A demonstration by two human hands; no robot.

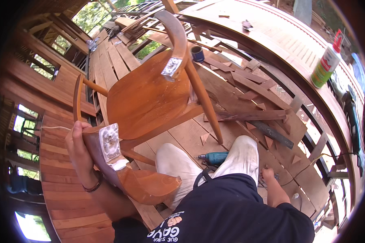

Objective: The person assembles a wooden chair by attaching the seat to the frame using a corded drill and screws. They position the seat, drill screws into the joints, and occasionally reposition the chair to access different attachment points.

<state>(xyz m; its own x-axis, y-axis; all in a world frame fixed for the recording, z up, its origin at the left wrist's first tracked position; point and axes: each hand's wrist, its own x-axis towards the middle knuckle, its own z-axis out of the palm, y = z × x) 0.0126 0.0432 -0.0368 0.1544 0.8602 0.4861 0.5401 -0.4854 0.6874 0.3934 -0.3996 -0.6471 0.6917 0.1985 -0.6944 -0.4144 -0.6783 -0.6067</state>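
Observation:
A brown wooden chair [146,93] stands tilted in front of me. One of its curved arms [178,36] ends in a cut face smeared with white, glue-like stuff. Close to me, my left hand [80,146] is closed around the end of another curved wooden chair arm [146,186]; its joint face carries the same white smear. Whether this arm is fixed to the chair I cannot tell. Low beside my right knee, my right hand [268,175] has its fingers curled near small metallic bits on the floor; what they hold is hidden.
Between my knees lies a teal power tool [215,158]. Wood offcuts [251,87] and a dark pipe-like piece [271,134] litter the plank floor. A dark blue can [197,54] stands behind the chair. On the bench at right stands a white-green glue bottle [326,65]; a cable [312,162] runs below.

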